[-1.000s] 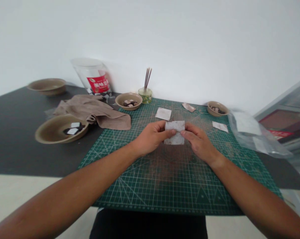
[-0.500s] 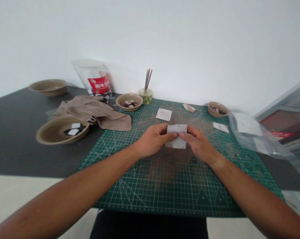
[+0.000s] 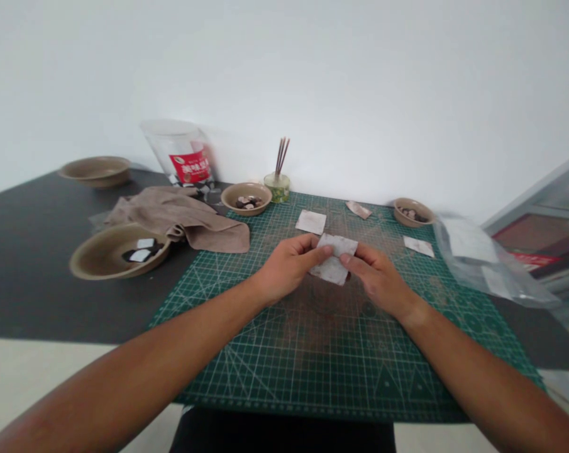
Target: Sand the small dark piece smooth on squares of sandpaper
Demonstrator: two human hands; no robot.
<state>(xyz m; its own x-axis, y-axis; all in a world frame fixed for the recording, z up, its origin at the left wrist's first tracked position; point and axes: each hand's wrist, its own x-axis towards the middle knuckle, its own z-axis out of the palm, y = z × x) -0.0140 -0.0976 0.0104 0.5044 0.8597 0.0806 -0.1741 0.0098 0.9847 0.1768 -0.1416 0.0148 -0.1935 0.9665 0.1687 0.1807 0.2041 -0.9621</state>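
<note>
Both hands hold one whitish, stained square sheet (image 3: 334,269) above the green cutting mat (image 3: 312,358). My left hand (image 3: 293,261) pinches its left side, thumb on top. On the right side, my right hand (image 3: 373,274) grips it the same way. The fingers beneath the sheet are mostly hidden. Just behind the hands a white square (image 3: 311,222) lies on the mat. A curled pinkish piece (image 3: 358,209) is farther back, and another whitish piece (image 3: 419,246) lies to the right.
At left are a brown cloth (image 3: 171,217), a bowl with dark and white pieces (image 3: 95,255), another bowl (image 3: 95,171) and a clear tub (image 3: 175,151). Small bowls (image 3: 230,200) (image 3: 402,217) and a reed diffuser (image 3: 277,187) stand behind; a plastic bag (image 3: 482,258) lies right.
The sheet between my hands has tilted, its lower edge swinging slightly left. The hands keep hold of it. The whole view has shifted slightly.
</note>
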